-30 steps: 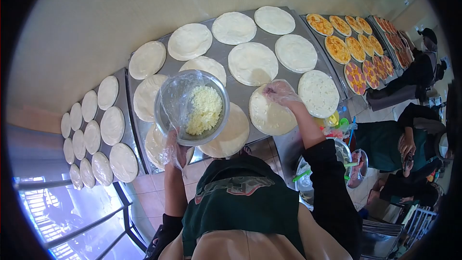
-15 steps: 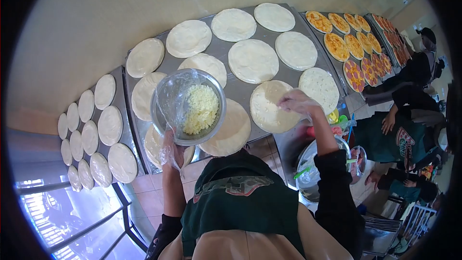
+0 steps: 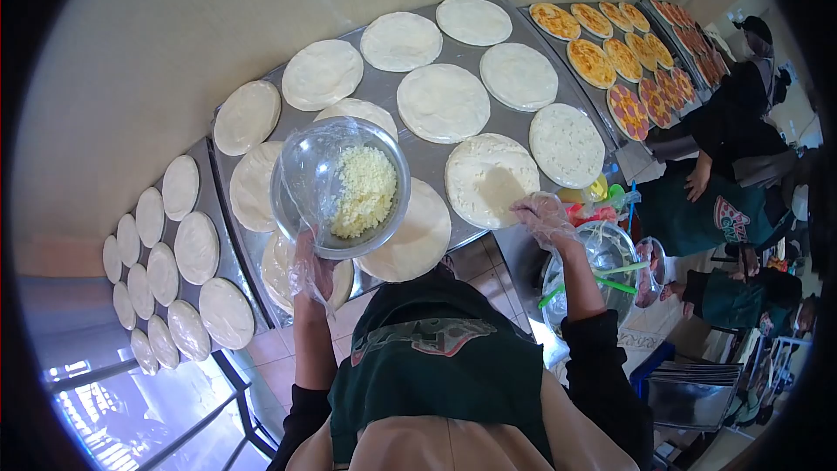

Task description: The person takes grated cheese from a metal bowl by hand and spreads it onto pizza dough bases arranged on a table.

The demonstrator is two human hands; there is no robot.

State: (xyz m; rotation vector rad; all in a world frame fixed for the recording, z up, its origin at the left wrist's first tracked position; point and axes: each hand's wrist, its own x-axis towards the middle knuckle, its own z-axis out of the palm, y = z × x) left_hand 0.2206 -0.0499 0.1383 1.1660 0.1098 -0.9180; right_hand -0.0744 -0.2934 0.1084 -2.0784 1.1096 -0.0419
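Observation:
My left hand [image 3: 312,272], in a clear plastic glove, grips the near rim of a metal bowl [image 3: 397,209]. Pale shredded cheese [image 3: 364,192] lies in the bowl, and clear plastic covers its left side. The bowl is over several dough rounds. My right hand [image 3: 542,216], also gloved, is at the lower right edge of a dough round [image 3: 490,176] with white shreds on it. Its fingers are bent together; what they hold, if anything, is too small to tell. Beside that round lies another dough round [image 3: 567,146] with white bits.
More dough rounds lie on the metal table [image 3: 384,78] and a left table [image 3: 224,253]. Topped pizzas [image 3: 591,63] stand at the right. Metal bowls [image 3: 602,249] with green-handled utensils sit beside my right forearm. Co-workers [image 3: 719,201] stand at the right.
My right hand has moved from over the dough round to its lower right edge. White shreds show on that round. My left hand still holds the bowl, and the view has shifted slightly.

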